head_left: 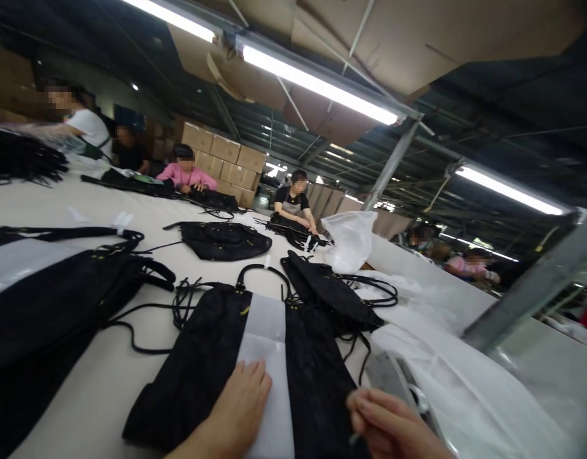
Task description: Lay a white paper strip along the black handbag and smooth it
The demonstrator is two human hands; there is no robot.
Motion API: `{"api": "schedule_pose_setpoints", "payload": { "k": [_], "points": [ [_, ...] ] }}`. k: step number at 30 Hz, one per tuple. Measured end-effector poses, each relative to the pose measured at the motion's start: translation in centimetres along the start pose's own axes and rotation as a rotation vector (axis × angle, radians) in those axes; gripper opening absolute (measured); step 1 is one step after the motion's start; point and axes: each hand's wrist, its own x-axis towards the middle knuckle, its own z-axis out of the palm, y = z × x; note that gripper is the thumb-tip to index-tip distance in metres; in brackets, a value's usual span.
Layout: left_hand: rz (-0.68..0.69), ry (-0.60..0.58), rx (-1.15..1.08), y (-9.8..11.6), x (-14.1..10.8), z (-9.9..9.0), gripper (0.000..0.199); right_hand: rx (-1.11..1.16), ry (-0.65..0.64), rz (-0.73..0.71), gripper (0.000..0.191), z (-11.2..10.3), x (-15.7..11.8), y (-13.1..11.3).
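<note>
A black handbag (pixel 198 357) lies flat on the table in front of me, its looped handle pointing away. Down its middle runs a white plastic or paper strip (pixel 265 319). My left hand (pixel 243 395) lies open on this strip with the fingers flat. Over the bag's right edge, my right hand (pixel 389 417) is closed in a pinch. A small thin tip shows below its fingers, too blurred to name. A second black bag (pixel 329 290) lies just beyond on the right, with cords trailing.
More black bags (pixel 49 299) cover the left side. Another black bag (pixel 224 241) lies farther back on the white table (pixel 150 217). Clear plastic sheeting (pixel 466 370) and a grey metal post (pixel 518 293) stand right. Co-workers (pixel 293 203) sit beyond, near stacked cartons (pixel 225 148).
</note>
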Motion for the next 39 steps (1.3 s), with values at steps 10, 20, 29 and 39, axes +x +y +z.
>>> {"api": "schedule_pose_setpoints", "payload": {
  "k": [10,20,29,39],
  "points": [
    [-0.019,0.048,-0.026,-0.3,1.3,1.3,0.035,0.009,-0.062,0.006,0.05,13.5,17.4,0.1],
    [-0.159,0.254,0.009,-0.7,1.5,5.1,0.034,-0.052,-0.036,-0.094,0.052,12.8,18.9,2.0],
    [-0.188,-0.01,-0.229,-1.3,1.5,0.2,0.036,-0.214,-0.053,-0.197,0.041,13.0,19.4,2.5],
    [-0.222,-0.188,-0.3,-1.0,1.8,-2.4,0.039,-0.742,0.261,-0.69,0.012,12.9,21.2,2.7]
  ]
}}
